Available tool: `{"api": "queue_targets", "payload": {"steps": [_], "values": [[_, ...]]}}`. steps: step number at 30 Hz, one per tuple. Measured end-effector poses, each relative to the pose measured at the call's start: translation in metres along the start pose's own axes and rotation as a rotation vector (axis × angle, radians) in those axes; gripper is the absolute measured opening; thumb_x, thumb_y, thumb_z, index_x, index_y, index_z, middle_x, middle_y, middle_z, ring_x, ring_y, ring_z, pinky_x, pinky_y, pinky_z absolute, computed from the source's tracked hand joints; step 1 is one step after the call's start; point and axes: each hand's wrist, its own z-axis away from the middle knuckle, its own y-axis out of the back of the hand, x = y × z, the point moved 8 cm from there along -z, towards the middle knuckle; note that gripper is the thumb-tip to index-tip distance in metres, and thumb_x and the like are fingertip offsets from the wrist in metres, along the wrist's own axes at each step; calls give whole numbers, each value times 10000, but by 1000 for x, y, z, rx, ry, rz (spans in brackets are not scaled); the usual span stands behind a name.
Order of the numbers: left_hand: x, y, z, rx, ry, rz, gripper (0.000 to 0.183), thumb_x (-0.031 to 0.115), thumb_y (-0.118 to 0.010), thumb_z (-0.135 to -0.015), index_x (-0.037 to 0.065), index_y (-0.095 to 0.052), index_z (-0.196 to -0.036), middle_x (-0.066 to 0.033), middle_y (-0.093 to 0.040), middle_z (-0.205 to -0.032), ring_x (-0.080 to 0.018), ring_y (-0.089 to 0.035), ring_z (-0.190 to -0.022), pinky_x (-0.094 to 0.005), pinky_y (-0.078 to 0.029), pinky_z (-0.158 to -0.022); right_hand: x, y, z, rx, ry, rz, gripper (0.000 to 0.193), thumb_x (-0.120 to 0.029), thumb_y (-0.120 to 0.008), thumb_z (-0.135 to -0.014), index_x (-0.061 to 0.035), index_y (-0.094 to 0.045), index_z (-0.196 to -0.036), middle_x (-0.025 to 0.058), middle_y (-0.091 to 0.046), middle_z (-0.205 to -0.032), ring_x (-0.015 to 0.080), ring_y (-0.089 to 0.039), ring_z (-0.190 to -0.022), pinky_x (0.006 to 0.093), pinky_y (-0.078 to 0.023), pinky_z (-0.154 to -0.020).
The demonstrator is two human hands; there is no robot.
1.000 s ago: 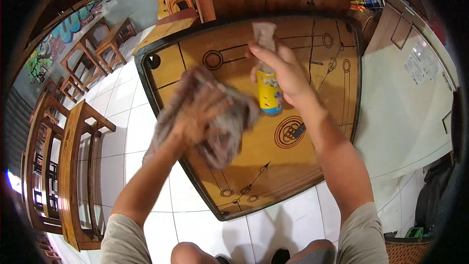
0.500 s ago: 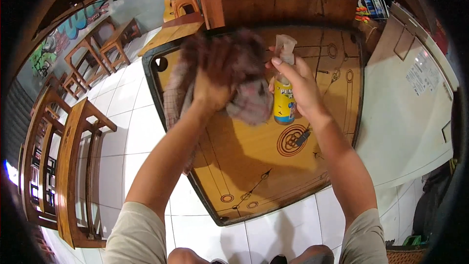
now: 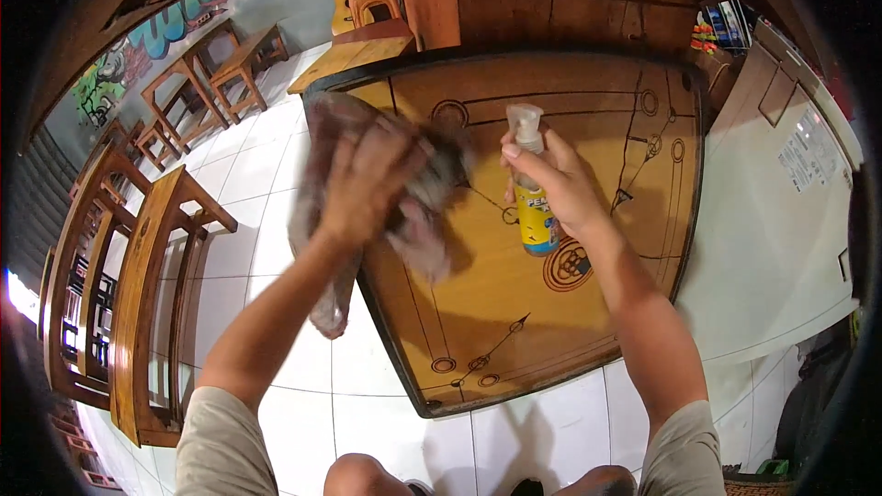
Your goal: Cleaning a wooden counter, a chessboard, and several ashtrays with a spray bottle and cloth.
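- Between the left hand (image 3: 367, 188) and the right hand (image 3: 556, 179), I'm seeing a narrow strip of bare board (image 3: 514, 312) lying open.
- A bunched cloth (image 3: 322, 129) is filling the space under and around the left hand, and is draping over the board's dark raised rim (image 3: 390, 340).
- A spray bottle (image 3: 536, 220) is standing in the way just left of the right palm.
- Nearer the person, between the two forearms, a wide stretch of board is offering passage.
- Beyond both hands, past the far rim, a brown wooden panel (image 3: 551, 0) is blocking the reach.
- Right of the right forearm, a large white panel (image 3: 763, 248) is crowding the board's edge.
- Left of the left forearm, tiled floor (image 3: 294, 358) is leaving room before a wooden bench (image 3: 147, 294).
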Motion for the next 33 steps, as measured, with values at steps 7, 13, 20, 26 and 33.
{"api": "queue_targets", "payload": {"steps": [7, 13, 20, 26, 33], "values": [[-10, -28, 86, -48, 228, 679, 666, 435, -531, -951, 240, -302, -1545, -98, -273, -1596, -316, -253, -1471, -481, -166, -1209, 13, -9, 14, -70, 24, 52, 317, -256, -651, -941, -38, -550, -1147, 46, -590, -948, 142, -613, -719, 297, -518, -651], [188, -63, 237, -636, -418, 264, 820, 560, -491, -949, 272, -62, -1585, -49, -130, -1644, -247, -191, -1493, -455, -143, -1227, 119, 10, 103, -24, -323, 103, 538, -326, -710, -903, -21, -523, -1305, 59, -613, -1042, 129, -614, -733, 285, -513, -667], [122, -52, 125, -578, -62, 328, 826, 490, -663, -856, 304, -258, -1551, -108, -214, -1620, -337, -233, -1476, -511, -195, -1199, 191, 61, 199, 38, -531, 75, 446, -280, -724, -902, -53, -546, -1243, 36, -622, -1012, 116, -606, -720, 282, -504, -705], [126, -43, 70, -213, 186, 328, 852, 512, -650, -861, 204, -263, -1555, -165, -187, -1616, -427, -166, -1475, -585, -150, -1182, 223, 85, 243, 67, -518, 60, 343, -248, -706, -916, -48, -565, -1156, 27, -622, -987, 116, -599, -718, 293, -521, -650], [357, -105, 247, -350, -660, 249, 839, 490, -594, -860, 174, -239, -1552, -117, -155, -1635, -288, -159, -1504, -511, -144, -1208, 228, 114, 258, 261, -454, -23, 343, -158, -711, -902, -30, -555, -1179, 19, -598, -944, 122, -595, -697, 294, -516, -633]]}}
